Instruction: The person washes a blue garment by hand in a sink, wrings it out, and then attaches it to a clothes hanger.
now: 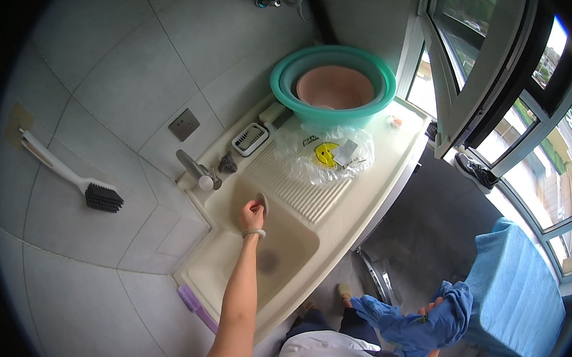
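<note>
My left hand reaches over the laundry sink and grips a round, pale disc, perhaps a sink stopper, by its middle. A bracelet circles that wrist. The faucet stands above the hand at the sink's back edge. Low on the right, my right hand is shut on a bunched blue cloth, which hides most of the fingers. That cloth hangs beside a light blue towel cover.
Nested basins stand on the counter behind a plastic bag. A soap dish and dark lump sit near the faucet. A white brush hangs on the wall; a purple brush lies left. An open window and shoe are right.
</note>
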`<state>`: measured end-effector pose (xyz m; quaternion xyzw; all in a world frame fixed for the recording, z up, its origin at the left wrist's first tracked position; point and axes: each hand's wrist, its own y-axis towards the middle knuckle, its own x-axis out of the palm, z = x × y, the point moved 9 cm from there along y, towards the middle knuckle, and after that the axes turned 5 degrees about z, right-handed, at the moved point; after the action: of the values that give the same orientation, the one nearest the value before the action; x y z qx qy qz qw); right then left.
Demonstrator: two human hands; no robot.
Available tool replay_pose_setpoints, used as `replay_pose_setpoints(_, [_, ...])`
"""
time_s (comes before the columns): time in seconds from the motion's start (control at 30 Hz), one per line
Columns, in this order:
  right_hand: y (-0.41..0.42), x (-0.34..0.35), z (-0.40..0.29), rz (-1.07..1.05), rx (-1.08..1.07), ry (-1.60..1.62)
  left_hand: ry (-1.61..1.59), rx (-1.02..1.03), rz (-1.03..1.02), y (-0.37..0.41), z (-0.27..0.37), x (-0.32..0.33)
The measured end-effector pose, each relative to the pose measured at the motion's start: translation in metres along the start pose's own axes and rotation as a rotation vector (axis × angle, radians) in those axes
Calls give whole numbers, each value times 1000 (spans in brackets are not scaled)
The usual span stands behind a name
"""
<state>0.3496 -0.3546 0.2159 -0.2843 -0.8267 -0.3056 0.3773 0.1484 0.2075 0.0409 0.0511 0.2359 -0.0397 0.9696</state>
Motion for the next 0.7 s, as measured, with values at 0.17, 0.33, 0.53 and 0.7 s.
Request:
replay_pose_setpoints(0.17, [-1,-10,11,105,33,10,72,4,246,34,19,-12])
replay_pose_setpoints(0.33, [3,-11,24,175,65,-5,393,-60,349,85,24,-13])
replay_pose_setpoints(0.53, [14,-14,34,227,82,-26,612,-86,300,140,28,7])
replay_pose_setpoints(0.7, [29,-14,40,258,106,-34,642,-135,265,176,28,-6])
